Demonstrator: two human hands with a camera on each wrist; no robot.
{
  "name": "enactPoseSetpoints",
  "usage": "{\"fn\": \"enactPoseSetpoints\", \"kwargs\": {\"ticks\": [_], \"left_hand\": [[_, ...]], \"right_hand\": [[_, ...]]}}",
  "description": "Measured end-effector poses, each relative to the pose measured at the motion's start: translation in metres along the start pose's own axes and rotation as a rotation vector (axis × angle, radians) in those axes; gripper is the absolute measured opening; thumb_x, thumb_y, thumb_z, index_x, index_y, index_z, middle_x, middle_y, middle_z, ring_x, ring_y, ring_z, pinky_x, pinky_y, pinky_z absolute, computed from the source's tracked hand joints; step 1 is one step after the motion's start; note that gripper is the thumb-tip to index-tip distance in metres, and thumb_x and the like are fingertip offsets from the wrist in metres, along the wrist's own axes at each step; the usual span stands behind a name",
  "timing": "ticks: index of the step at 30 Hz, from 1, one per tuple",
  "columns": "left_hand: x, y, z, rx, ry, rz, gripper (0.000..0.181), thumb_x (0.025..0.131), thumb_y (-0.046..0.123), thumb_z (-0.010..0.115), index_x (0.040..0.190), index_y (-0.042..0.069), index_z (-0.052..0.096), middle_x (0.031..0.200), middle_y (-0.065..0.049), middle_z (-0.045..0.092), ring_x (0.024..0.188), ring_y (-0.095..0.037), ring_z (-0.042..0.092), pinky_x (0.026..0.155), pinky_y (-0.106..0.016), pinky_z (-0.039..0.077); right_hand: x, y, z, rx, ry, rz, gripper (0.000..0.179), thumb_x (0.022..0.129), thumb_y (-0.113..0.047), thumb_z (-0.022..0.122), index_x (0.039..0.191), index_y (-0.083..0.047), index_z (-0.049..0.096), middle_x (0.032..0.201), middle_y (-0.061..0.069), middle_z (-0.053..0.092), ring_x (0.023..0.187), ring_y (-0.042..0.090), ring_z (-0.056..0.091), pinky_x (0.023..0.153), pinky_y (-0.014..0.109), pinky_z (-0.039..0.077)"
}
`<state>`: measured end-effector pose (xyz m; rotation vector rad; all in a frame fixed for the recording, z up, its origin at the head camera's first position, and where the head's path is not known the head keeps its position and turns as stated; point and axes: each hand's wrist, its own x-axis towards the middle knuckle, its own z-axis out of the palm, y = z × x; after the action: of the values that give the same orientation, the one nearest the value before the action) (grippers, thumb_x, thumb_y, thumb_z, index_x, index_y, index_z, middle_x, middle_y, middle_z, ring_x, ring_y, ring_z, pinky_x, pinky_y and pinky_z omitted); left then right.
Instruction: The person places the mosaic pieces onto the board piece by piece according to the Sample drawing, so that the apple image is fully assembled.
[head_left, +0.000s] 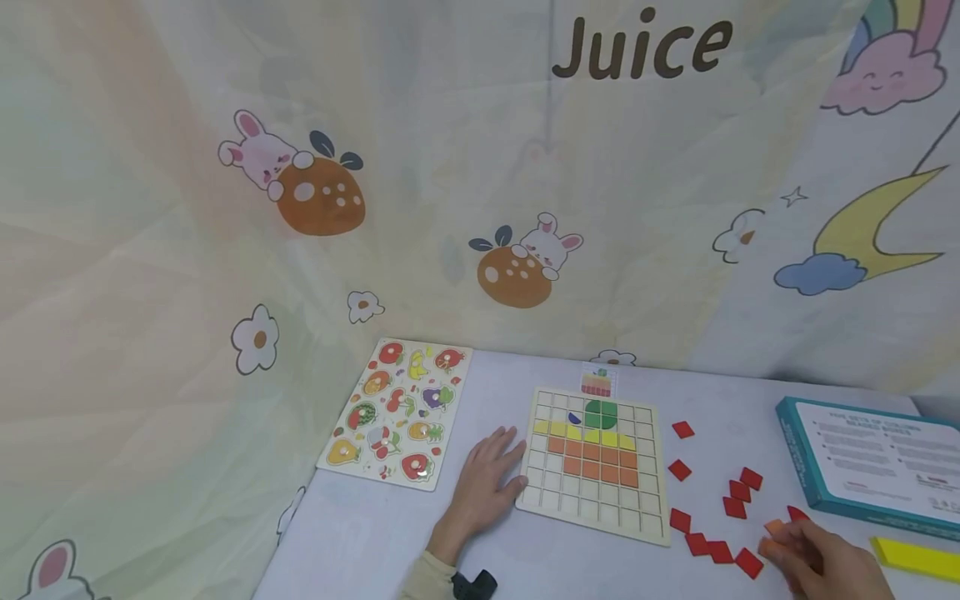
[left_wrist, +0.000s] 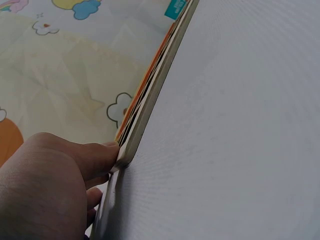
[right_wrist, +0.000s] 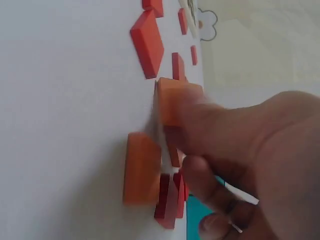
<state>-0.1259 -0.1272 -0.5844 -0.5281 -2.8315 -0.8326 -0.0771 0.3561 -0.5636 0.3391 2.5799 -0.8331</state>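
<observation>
My left hand [head_left: 483, 482] lies beside the left edge of a wooden grid board [head_left: 654, 508], fingers extended. In the left wrist view its thumb [left_wrist: 97, 157] touches the board's corner. Green, yellow and orange tiles plus a small blue piece [head_left: 574, 418] fill part of the grid. Right of the board, my right hand [head_left: 832, 560] pinches an orange square tile [right_wrist: 171, 100] between thumb and fingers, low over the table. Another orange tile [right_wrist: 142, 170] lies close by in the right wrist view. Several red tiles [head_left: 697, 544] are scattered between that hand and the board.
A fruit puzzle board [head_left: 408, 417] lies at the left. Behind the grid board is a small picture card [head_left: 597, 382]. At the right are a teal-edged box [head_left: 885, 462] and a yellow strip [head_left: 918, 558]. A printed cloth [head_left: 420, 167] hangs behind the table.
</observation>
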Motion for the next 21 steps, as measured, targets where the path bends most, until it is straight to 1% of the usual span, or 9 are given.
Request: {"fn": "enactPoseSetpoints", "kwargs": {"ticks": [3, 7, 9, 11, 12, 14, 17, 19, 21], "left_hand": [[0.000, -0.001, 0.001, 0.005, 0.003, 0.000, 0.053, 0.100, 0.031, 0.067, 0.150, 0.013, 0.061, 0.167, -0.008, 0.047, 0.157, -0.032, 0.038, 0.129, -0.056, 0.033], [0.000, -0.002, 0.001, 0.001, -0.011, -0.008, 0.054, 0.101, 0.033, 0.066, 0.151, 0.014, 0.060, 0.168, -0.006, 0.045, 0.159, -0.030, 0.037, 0.130, -0.055, 0.031], [0.000, -0.002, 0.001, -0.010, -0.021, -0.017, 0.054, 0.101, 0.034, 0.066, 0.152, 0.014, 0.059, 0.168, -0.005, 0.044, 0.159, -0.029, 0.036, 0.131, -0.054, 0.030], [0.000, -0.002, 0.000, -0.011, -0.027, -0.023, 0.054, 0.101, 0.034, 0.065, 0.152, 0.015, 0.059, 0.169, -0.004, 0.044, 0.159, -0.028, 0.035, 0.131, -0.054, 0.030], [0.000, -0.002, 0.000, -0.012, -0.028, -0.025, 0.054, 0.101, 0.034, 0.065, 0.152, 0.015, 0.059, 0.169, -0.004, 0.044, 0.159, -0.028, 0.036, 0.131, -0.055, 0.030], [0.000, -0.002, 0.000, -0.012, -0.028, -0.027, 0.054, 0.101, 0.034, 0.065, 0.152, 0.016, 0.060, 0.169, -0.004, 0.044, 0.159, -0.029, 0.036, 0.131, -0.055, 0.030], [0.001, -0.002, -0.001, -0.014, -0.028, -0.022, 0.054, 0.101, 0.035, 0.064, 0.152, 0.016, 0.059, 0.168, -0.005, 0.044, 0.159, -0.029, 0.036, 0.130, -0.056, 0.030], [0.001, -0.003, 0.000, -0.009, -0.029, -0.017, 0.054, 0.101, 0.035, 0.064, 0.152, 0.015, 0.059, 0.168, -0.005, 0.044, 0.159, -0.029, 0.036, 0.130, -0.056, 0.030], [0.001, -0.003, 0.001, -0.009, -0.031, -0.016, 0.054, 0.102, 0.035, 0.064, 0.152, 0.016, 0.059, 0.169, -0.004, 0.044, 0.159, -0.029, 0.035, 0.130, -0.056, 0.030]], "right_hand": [[-0.003, -0.015, 0.000, 0.037, 0.061, -0.035, 0.066, 0.093, -0.051, 0.078, 0.130, 0.002, 0.062, 0.090, -0.001, 0.073, 0.074, 0.014, 0.061, 0.061, 0.022, 0.060], [-0.004, -0.039, 0.001, 0.054, 0.141, -0.078, 0.068, 0.100, -0.052, 0.069, 0.141, 0.001, 0.059, 0.094, 0.003, 0.072, 0.078, 0.016, 0.059, 0.060, 0.018, 0.055], [-0.002, -0.053, 0.004, 0.071, 0.177, -0.088, 0.065, 0.101, -0.051, 0.069, 0.142, 0.000, 0.061, 0.098, 0.006, 0.072, 0.081, 0.017, 0.057, 0.059, 0.019, 0.052], [0.001, -0.067, 0.007, 0.101, 0.193, -0.103, 0.063, 0.101, -0.051, 0.069, 0.140, -0.001, 0.064, 0.100, 0.007, 0.071, 0.084, 0.018, 0.057, 0.059, 0.019, 0.051], [0.003, -0.073, 0.009, 0.113, 0.198, -0.109, 0.062, 0.100, -0.051, 0.070, 0.139, -0.002, 0.065, 0.098, 0.007, 0.071, 0.082, 0.018, 0.057, 0.058, 0.020, 0.050], [0.006, -0.086, 0.013, 0.128, 0.191, -0.138, 0.058, 0.101, -0.047, 0.070, 0.139, -0.004, 0.065, 0.094, 0.006, 0.069, 0.079, 0.018, 0.056, 0.057, 0.021, 0.049], [0.011, -0.104, 0.020, 0.182, 0.146, -0.178, 0.050, 0.103, -0.035, 0.069, 0.146, -0.009, 0.060, 0.090, 0.006, 0.066, 0.075, 0.019, 0.056, 0.054, 0.024, 0.049], [0.015, -0.113, 0.027, 0.227, 0.115, -0.202, 0.048, 0.105, -0.030, 0.066, 0.148, -0.010, 0.059, 0.097, 0.008, 0.067, 0.079, 0.019, 0.056, 0.055, 0.024, 0.052], [0.019, -0.123, 0.034, 0.268, 0.086, -0.212, 0.045, 0.106, -0.029, 0.065, 0.148, -0.013, 0.060, 0.099, 0.009, 0.065, 0.080, 0.019, 0.055, 0.055, 0.025, 0.053]]}}
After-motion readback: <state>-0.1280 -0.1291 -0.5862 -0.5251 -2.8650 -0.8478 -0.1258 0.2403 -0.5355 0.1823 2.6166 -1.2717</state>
